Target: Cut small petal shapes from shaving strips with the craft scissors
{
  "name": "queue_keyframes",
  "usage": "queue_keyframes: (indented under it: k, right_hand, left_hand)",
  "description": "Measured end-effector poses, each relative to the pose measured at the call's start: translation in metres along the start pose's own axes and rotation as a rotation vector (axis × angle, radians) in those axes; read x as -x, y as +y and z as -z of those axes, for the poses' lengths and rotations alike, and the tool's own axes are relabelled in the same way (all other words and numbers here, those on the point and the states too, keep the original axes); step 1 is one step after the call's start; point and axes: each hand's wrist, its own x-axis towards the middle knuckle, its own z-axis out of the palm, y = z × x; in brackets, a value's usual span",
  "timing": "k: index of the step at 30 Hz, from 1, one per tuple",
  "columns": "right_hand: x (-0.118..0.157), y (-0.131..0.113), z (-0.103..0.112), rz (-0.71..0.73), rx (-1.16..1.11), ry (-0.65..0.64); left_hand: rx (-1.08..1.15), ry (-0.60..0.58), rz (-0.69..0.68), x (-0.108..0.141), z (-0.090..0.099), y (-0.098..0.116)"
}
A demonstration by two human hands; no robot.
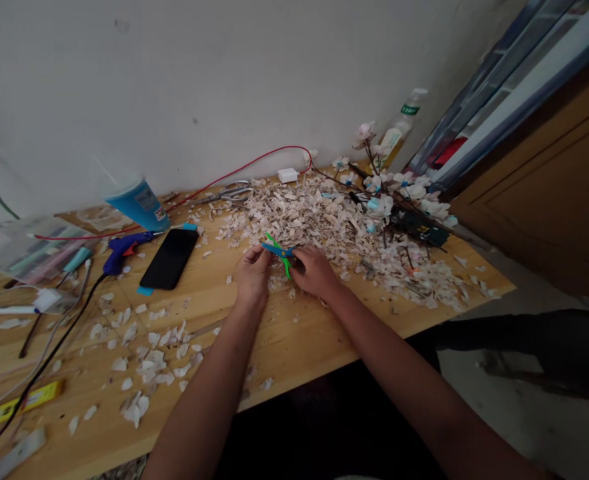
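My right hand [315, 270] grips a small pair of scissors [283, 252] with blue and green parts. The blades are spread apart and point left. My left hand [253, 270] is closed in a pinch close to the blade tips; whatever lies between its fingertips is too small to name. Just beyond both hands spreads a big heap of pale, dry petal-like pieces [294, 213]. Cut-looking white petals [154, 363] are scattered on the wooden table [214, 283] to the left of my left forearm.
A black phone [169, 259], a blue glue gun [121, 252] and a blue cup [139, 203] stand or lie at left. Pliers [234, 192] lie behind the heap. Flowering branches [399, 193] and a bottle [399, 133] are at back right. A black cord [59, 360] crosses the left side.
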Motion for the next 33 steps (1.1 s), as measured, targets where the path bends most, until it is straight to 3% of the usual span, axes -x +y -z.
queue_keyframes:
  k: [13, 19, 25, 33]
  right_hand:
    - [-0.001, 0.005, -0.003, -0.051, -0.016, 0.071]
    - [0.000, -0.002, 0.001, -0.058, 0.065, 0.042]
    - [0.002, 0.000, 0.002, -0.084, 0.077, -0.006]
    - [0.004, -0.002, 0.004, -0.066, 0.091, -0.045]
  left_hand:
    - [0.034, 0.012, 0.037, -0.001, -0.001, 0.009]
    - [-0.318, 0.023, -0.050, -0.006, 0.009, 0.009]
    - [-0.180, 0.050, 0.018, -0.010, 0.014, 0.009]
    - [-0.258, 0.016, -0.079, -0.013, 0.018, 0.015]
